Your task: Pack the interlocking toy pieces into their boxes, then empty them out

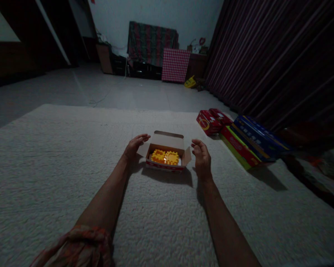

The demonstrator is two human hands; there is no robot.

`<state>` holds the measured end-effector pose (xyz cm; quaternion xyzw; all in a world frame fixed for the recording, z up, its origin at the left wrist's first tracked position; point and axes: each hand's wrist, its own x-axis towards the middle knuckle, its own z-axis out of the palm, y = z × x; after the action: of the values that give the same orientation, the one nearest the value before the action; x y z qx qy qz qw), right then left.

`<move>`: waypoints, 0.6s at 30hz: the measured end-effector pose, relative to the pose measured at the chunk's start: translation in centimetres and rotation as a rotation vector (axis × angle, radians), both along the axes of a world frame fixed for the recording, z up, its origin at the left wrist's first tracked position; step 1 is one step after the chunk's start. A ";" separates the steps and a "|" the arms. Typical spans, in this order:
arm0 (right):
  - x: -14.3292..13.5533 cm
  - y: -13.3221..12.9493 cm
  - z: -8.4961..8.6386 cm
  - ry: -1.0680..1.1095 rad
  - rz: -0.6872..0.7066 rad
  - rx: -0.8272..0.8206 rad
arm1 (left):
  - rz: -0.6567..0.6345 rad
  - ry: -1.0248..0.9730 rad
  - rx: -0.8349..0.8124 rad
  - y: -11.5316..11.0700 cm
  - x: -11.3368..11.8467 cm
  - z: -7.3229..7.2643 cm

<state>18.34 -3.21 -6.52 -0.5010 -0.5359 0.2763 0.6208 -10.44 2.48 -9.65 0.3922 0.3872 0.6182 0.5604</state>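
A small cardboard box (167,167) with a red and white front lies on the pale textured mat, its long back lid and side flaps folded out. Inside it are yellow interlocking toy blocks (172,158) with notched edges. To the left of the box is my left hand (134,146), fingers stretched out close to the left flap; I cannot tell whether they touch it. Just right of the right flap, my right hand (202,155) has its fingers loosely curved and apart. Neither hand appears to hold anything.
At the right on the mat (58,159) stand several red boxes (208,122) beside a large blue box (253,135) and a green-red box (239,148). Beyond the mat are a tiled floor (144,94), a red-checked cloth (176,65) and a yellow item (189,82). Dark curtains (256,55) hang right.
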 end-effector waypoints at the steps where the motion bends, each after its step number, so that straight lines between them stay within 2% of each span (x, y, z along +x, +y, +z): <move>1: 0.0 -0.2 -0.5 0.095 -0.008 -0.022 | 0.021 -0.028 -0.015 -0.2 0.2 -0.1; 4: -0.3 -0.3 -1.6 0.294 -0.053 -0.110 | 0.075 -0.106 -0.073 -1.0 0.9 -0.4; 7: -0.8 0.1 -2.6 0.388 -0.045 -0.204 | 0.074 -0.152 -0.126 -1.7 1.8 -0.4; 13: -2.0 -0.1 -4.0 0.386 0.027 -0.219 | 0.011 -0.100 -0.106 -2.4 2.8 -0.4; 18: -2.7 -0.1 -4.5 0.359 0.156 -0.200 | -0.013 0.037 -0.078 -2.8 2.9 -0.6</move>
<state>15.62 -3.27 -11.00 -0.4599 -0.4236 0.4602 0.6303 -7.57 -0.30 -10.25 0.3839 0.4190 0.5916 0.5719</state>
